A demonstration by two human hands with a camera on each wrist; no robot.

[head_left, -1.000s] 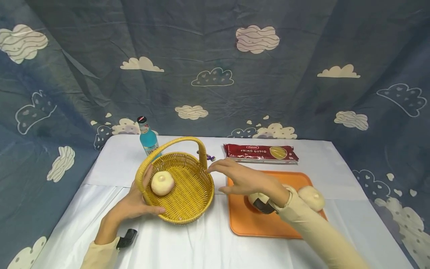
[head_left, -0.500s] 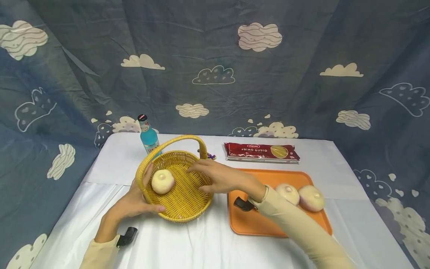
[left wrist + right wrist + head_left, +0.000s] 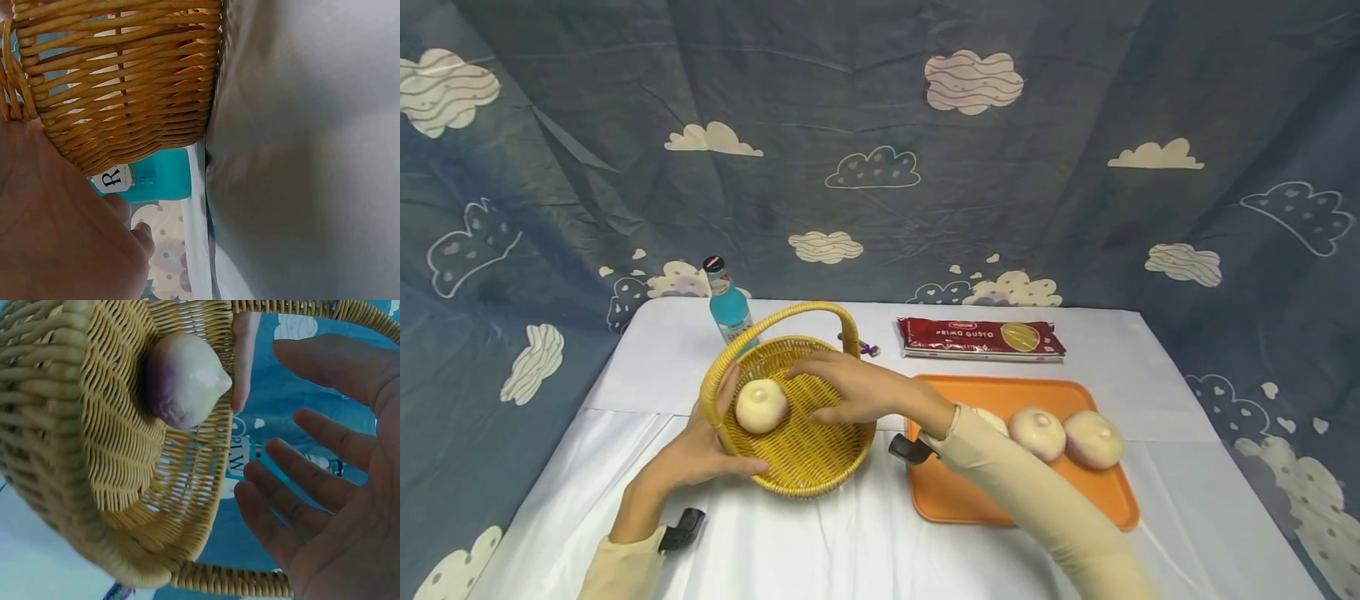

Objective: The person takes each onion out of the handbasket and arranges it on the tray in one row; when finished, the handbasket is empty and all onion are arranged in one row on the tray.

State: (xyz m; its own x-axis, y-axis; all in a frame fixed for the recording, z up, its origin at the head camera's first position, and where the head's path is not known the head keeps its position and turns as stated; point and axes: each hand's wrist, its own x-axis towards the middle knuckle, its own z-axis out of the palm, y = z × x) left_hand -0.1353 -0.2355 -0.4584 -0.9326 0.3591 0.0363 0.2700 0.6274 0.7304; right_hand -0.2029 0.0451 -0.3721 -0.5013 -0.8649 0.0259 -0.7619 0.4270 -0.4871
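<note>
In the head view, a yellow wicker basket (image 3: 820,425) with an arched handle stands on the white cloth. One pale onion (image 3: 762,407), purple-tinged in the right wrist view, lies inside against its left wall. My left hand (image 3: 696,450) grips the basket's left rim, thumb along the front edge. My right hand (image 3: 857,387) reaches in over the basket, fingers spread and holding nothing, to the right of the onion. In the right wrist view, the palm (image 3: 350,506) faces the basket opening. More onions (image 3: 1037,433) lie on an orange tray (image 3: 955,500), one partly hidden by the right sleeve.
A blue bottle (image 3: 730,308) with a dark cap stands behind the basket at left. A red spaghetti packet (image 3: 981,339) lies behind the tray. A small purple-wrapped sweet (image 3: 869,348) lies behind the handle. A cloud-patterned curtain (image 3: 880,233) hangs behind the table.
My right hand has moved left from over the tray's edge into the space above the basket, uncovering more of the onions on the tray. The left hand has stayed at the rim.
</note>
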